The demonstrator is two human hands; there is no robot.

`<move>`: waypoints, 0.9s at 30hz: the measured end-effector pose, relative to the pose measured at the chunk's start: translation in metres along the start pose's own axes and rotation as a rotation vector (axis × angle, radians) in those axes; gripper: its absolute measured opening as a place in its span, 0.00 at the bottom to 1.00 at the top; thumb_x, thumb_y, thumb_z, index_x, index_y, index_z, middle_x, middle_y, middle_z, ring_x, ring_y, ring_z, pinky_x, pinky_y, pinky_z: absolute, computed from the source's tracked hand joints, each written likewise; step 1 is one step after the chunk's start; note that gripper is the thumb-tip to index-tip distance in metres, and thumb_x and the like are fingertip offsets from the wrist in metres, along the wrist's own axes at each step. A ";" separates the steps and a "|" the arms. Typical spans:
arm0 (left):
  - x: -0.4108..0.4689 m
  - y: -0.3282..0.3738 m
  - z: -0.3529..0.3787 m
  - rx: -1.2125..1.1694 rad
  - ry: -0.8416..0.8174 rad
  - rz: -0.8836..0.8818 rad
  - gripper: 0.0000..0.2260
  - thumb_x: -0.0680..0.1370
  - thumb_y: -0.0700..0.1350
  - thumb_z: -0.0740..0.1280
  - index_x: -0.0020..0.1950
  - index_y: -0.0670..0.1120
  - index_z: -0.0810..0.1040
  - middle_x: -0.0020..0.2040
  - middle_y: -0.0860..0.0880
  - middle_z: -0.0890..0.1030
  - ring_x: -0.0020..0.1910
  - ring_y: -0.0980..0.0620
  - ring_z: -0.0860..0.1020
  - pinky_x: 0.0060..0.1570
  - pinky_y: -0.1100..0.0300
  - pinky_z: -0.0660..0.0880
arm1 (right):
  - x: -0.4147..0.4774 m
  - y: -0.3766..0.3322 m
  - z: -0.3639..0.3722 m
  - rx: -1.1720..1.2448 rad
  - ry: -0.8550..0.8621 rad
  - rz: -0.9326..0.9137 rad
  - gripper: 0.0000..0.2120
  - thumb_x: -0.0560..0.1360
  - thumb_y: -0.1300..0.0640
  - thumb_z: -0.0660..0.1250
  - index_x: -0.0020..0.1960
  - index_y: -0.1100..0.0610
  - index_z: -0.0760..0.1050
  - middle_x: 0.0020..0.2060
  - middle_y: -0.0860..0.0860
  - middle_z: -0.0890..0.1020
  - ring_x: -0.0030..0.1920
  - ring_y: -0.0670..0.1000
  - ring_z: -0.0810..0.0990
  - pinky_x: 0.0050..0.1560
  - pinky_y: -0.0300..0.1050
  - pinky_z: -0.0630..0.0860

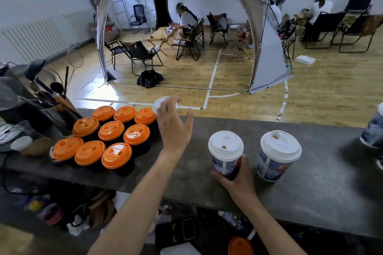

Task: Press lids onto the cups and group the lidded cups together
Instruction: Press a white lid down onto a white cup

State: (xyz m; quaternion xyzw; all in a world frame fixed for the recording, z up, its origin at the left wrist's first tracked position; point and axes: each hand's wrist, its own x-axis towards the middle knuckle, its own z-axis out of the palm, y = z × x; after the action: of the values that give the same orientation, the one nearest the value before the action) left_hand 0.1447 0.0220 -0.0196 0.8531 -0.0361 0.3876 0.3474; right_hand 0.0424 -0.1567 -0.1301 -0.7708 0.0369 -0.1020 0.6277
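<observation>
**Left hand** (174, 128): stretched to the far edge of the counter (310, 172). The thumb is spread wide from the fingers, and the fingertips lie over a loose white lid (160, 104). This area is blurred, so whether the fingers pinch the lid or only touch it cannot be told.

**Right hand** (236, 178): fingers and thumb are curled round the lower wall of the held cup (224, 163). This is a printed paper cup, upright, with a white lid seated on it.

**Second printed cup** (275, 163): upright and lidded, just beside the held cup on its right, not touching it.

**Orange-lidded cups** (112, 133): nine dark cups in three rows of three, close-packed on the left part of the counter.

**Edge cup** (373, 132): printed, well apart to the right, partly cut off by the frame.

**Step in hand (a judgement):** fetching the loose lid for a cup that lacks one.

**Handling note:**
- Take the lid by its rim, not its centre, and carry it level.
- Set it square on the cup mouth while the other hand steadies the cup low down.
- Press round the whole rim until it seats evenly.
- Stand the finished cup beside the white-lidded pair rather than against the orange block.
</observation>
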 end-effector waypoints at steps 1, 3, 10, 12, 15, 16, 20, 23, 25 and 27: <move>0.019 -0.011 0.000 0.119 -0.024 -0.002 0.24 0.76 0.52 0.73 0.67 0.41 0.73 0.65 0.42 0.75 0.65 0.43 0.72 0.65 0.47 0.69 | 0.000 0.001 0.000 0.002 -0.001 0.006 0.34 0.64 0.60 0.84 0.63 0.52 0.68 0.58 0.39 0.77 0.56 0.27 0.75 0.51 0.23 0.71; 0.048 -0.030 0.001 0.312 -0.218 -0.106 0.38 0.73 0.59 0.76 0.74 0.41 0.67 0.73 0.38 0.68 0.72 0.37 0.67 0.69 0.43 0.66 | 0.001 0.002 -0.001 -0.022 -0.009 0.008 0.33 0.65 0.58 0.83 0.63 0.52 0.69 0.58 0.40 0.77 0.56 0.27 0.74 0.51 0.23 0.71; 0.064 -0.059 0.004 0.450 -0.489 -0.145 0.32 0.73 0.59 0.76 0.71 0.47 0.70 0.69 0.42 0.73 0.68 0.38 0.72 0.70 0.45 0.62 | 0.003 0.001 0.000 -0.106 0.016 0.006 0.28 0.67 0.56 0.82 0.61 0.52 0.72 0.56 0.47 0.79 0.56 0.33 0.76 0.52 0.25 0.71; 0.054 -0.051 0.000 0.398 -0.491 -0.080 0.29 0.72 0.54 0.78 0.69 0.47 0.73 0.67 0.43 0.73 0.65 0.38 0.73 0.65 0.47 0.67 | 0.005 0.002 0.000 -0.104 0.020 0.022 0.29 0.67 0.56 0.82 0.63 0.52 0.73 0.57 0.46 0.79 0.57 0.32 0.76 0.52 0.25 0.71; 0.028 -0.034 -0.014 0.302 -0.533 0.033 0.31 0.72 0.50 0.78 0.72 0.47 0.73 0.68 0.45 0.74 0.64 0.40 0.73 0.62 0.50 0.70 | 0.009 0.002 0.003 -0.112 0.041 0.059 0.30 0.67 0.54 0.82 0.64 0.50 0.73 0.58 0.44 0.80 0.57 0.35 0.78 0.53 0.30 0.73; 0.019 -0.028 -0.020 0.278 -0.543 0.053 0.31 0.72 0.50 0.78 0.73 0.47 0.73 0.68 0.45 0.74 0.63 0.41 0.73 0.62 0.50 0.70 | 0.011 0.001 0.004 -0.119 0.051 0.065 0.30 0.66 0.53 0.82 0.64 0.50 0.73 0.58 0.44 0.80 0.57 0.38 0.78 0.54 0.35 0.74; -0.014 -0.009 -0.048 0.178 -0.589 -0.026 0.36 0.71 0.52 0.80 0.76 0.50 0.70 0.69 0.48 0.74 0.67 0.44 0.71 0.64 0.51 0.70 | 0.029 -0.006 0.010 -0.185 0.082 0.073 0.28 0.64 0.49 0.82 0.60 0.48 0.75 0.54 0.46 0.82 0.54 0.45 0.80 0.52 0.41 0.77; -0.041 0.001 -0.060 0.098 -0.582 -0.079 0.41 0.69 0.54 0.81 0.78 0.51 0.66 0.70 0.52 0.73 0.68 0.48 0.70 0.64 0.56 0.68 | 0.045 -0.009 0.014 -0.223 0.104 0.093 0.29 0.61 0.42 0.81 0.58 0.45 0.75 0.52 0.47 0.81 0.54 0.49 0.80 0.53 0.50 0.80; -0.057 0.008 -0.062 0.034 -0.567 -0.079 0.40 0.67 0.54 0.82 0.74 0.52 0.67 0.68 0.54 0.74 0.66 0.53 0.71 0.60 0.61 0.66 | 0.055 -0.010 0.017 -0.226 0.100 0.110 0.27 0.61 0.42 0.81 0.56 0.43 0.73 0.50 0.47 0.81 0.55 0.51 0.79 0.53 0.53 0.80; -0.069 0.013 -0.060 -0.054 -0.559 -0.051 0.37 0.67 0.54 0.82 0.71 0.52 0.69 0.68 0.57 0.73 0.64 0.62 0.70 0.61 0.66 0.66 | 0.063 -0.012 0.019 -0.229 0.106 0.108 0.27 0.60 0.41 0.80 0.54 0.42 0.72 0.49 0.47 0.80 0.55 0.51 0.79 0.53 0.54 0.80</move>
State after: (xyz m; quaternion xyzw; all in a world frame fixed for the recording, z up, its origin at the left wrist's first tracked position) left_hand 0.0543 0.0355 -0.0324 0.9179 -0.1196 0.1273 0.3562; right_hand 0.1070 -0.1479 -0.1150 -0.8279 0.1228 -0.1039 0.5373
